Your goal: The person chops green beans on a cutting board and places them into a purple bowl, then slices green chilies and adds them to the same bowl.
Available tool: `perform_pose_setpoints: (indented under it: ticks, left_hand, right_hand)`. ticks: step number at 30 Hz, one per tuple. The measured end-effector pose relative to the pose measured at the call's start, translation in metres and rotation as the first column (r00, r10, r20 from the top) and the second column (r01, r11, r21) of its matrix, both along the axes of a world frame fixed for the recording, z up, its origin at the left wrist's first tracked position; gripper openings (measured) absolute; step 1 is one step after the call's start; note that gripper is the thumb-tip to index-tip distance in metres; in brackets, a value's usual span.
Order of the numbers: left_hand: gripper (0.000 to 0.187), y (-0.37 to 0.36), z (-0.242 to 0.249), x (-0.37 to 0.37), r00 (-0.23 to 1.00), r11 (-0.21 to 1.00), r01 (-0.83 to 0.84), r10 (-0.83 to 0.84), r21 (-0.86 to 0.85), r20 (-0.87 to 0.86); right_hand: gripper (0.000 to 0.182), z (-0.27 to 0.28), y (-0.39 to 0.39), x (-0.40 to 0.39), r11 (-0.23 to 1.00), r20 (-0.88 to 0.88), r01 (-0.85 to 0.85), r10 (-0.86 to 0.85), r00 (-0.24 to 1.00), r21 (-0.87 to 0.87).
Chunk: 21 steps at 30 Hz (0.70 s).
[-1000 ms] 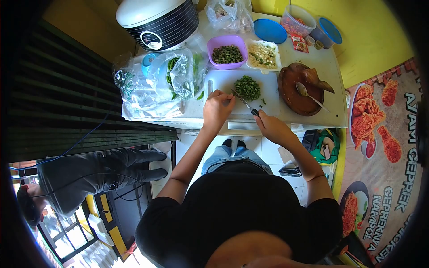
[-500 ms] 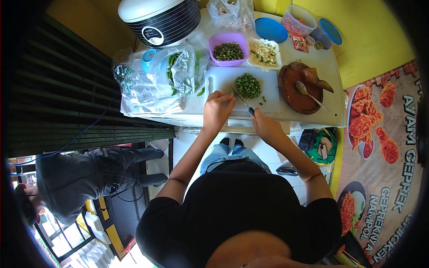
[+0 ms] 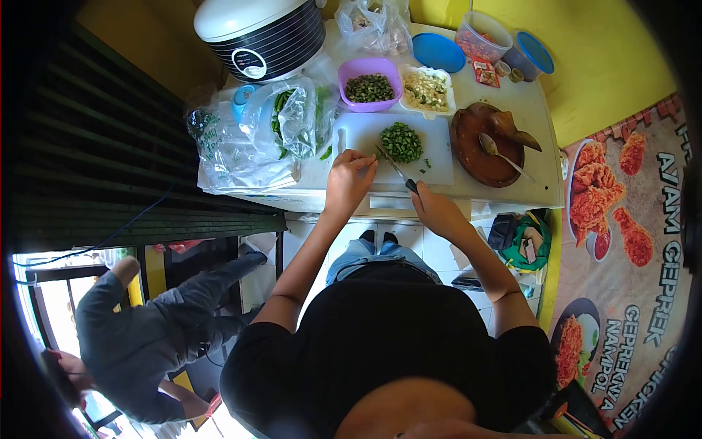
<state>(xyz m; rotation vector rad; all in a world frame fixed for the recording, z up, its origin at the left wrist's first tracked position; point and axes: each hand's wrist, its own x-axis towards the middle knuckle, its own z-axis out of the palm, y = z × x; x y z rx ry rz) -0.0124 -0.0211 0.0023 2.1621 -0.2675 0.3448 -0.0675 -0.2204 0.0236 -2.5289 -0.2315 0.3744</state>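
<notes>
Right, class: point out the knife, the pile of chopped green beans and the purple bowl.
knife (image 3: 395,170): head view, middle of the blade.
pile of chopped green beans (image 3: 401,141): head view, centre of the heap.
purple bowl (image 3: 344,72): head view, left rim.

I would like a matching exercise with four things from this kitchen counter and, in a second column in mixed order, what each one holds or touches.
Things:
1. right hand
2. purple bowl
3. cutting board
4. brown stone mortar

Holds or touches:
A. a spoon
B. a heap of chopped green pieces
C. the knife handle
D. dark green pieces, beside the white tray

Pairs: 1-C, 2-D, 3-B, 4-A
</notes>
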Motion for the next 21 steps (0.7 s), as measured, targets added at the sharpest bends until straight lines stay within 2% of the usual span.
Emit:
perform_pose_setpoints:
  ticks: [2, 4, 5, 7, 9, 13, 16, 18, 21]
  left_hand:
    - [0.014, 0.002, 0.001, 0.000, 1.000, 1.000, 0.015, -0.015, 0.006, 0.005]
    - [0.015, 0.003, -0.002, 0.001, 0.995, 0.999, 0.011, -0.015, 0.040, 0.099]
    - [0.015, 0.002, -0.002, 0.001, 0.995, 0.999, 0.013, -0.016, 0.040, 0.097]
    - [0.014, -0.001, 0.000, 0.001, 1.000, 0.997, -0.012, 0.012, -0.082, 0.006]
    - [0.014, -0.002, -0.003, 0.003, 0.999, 0.997, -0.023, 0.025, -0.073, 0.021]
    - [0.014, -0.005, -0.004, 0.004, 0.999, 0.997, -0.049, 0.051, -0.067, 0.018]
    - [0.013, -0.004, -0.006, 0.006, 0.998, 0.997, -0.049, 0.051, -0.064, 0.029]
    - [0.013, -0.004, -0.005, 0.006, 0.998, 0.997, -0.051, 0.052, -0.052, 0.017]
    - [0.013, -0.004, -0.003, 0.006, 0.999, 0.998, -0.046, 0.046, -0.040, -0.009]
  right_hand:
    - [0.031, -0.002, 0.001, 0.007, 0.999, -0.032, 0.001, 0.001, 0.999, 0.050]
    - [0.032, -0.007, 0.001, 0.012, 0.995, -0.068, 0.004, 0.002, 0.998, 0.097]
    - [0.032, -0.010, 0.000, 0.014, 0.992, -0.064, 0.003, 0.005, 0.998, 0.130]
    - [0.033, -0.005, 0.002, 0.015, 0.986, -0.059, -0.003, 0.013, 0.998, 0.164]
    - [0.034, 0.004, 0.001, 0.014, 0.979, -0.069, 0.016, -0.002, 0.998, 0.205]
    - [0.034, 0.005, -0.001, 0.011, 0.981, -0.067, -0.012, 0.026, 0.997, 0.194]
    - [0.032, 0.006, -0.001, 0.007, 0.993, -0.076, -0.018, 0.027, 0.997, 0.119]
    - [0.031, 0.012, -0.001, 0.006, 1.000, -0.053, -0.025, 0.025, 0.998, 0.010]
    - [0.029, 0.013, -0.002, 0.005, 0.998, -0.004, -0.054, 0.054, 0.999, 0.010]
